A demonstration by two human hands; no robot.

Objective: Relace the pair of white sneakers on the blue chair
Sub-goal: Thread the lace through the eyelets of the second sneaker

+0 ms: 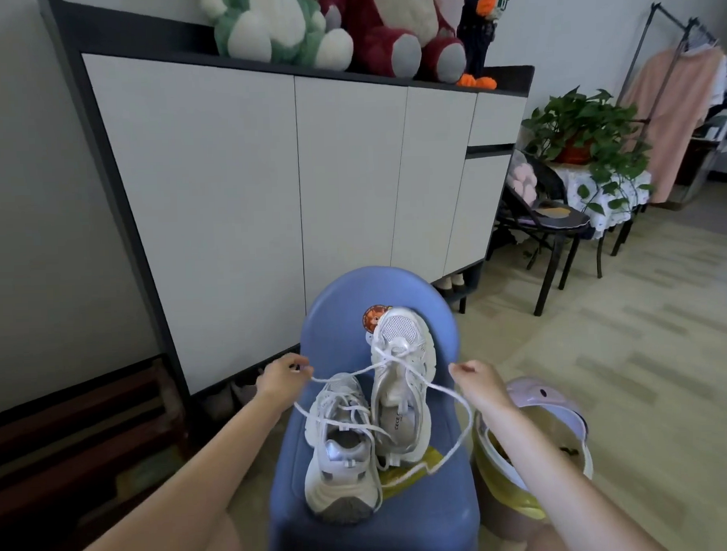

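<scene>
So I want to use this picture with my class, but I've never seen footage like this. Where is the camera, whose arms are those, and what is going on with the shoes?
The camera sits on a person's head, looking forward and down, so the bare arms are the wearer's own. No machine is involved.

In front stands a blue chair with two white sneakers on its seat. The nearer sneaker is laced. The farther sneaker is being laced: its white lace runs out to both sides. The left hand pinches one end, the right hand the other, pulling it apart.

Behind is a white cabinet topped with plush toys.
</scene>
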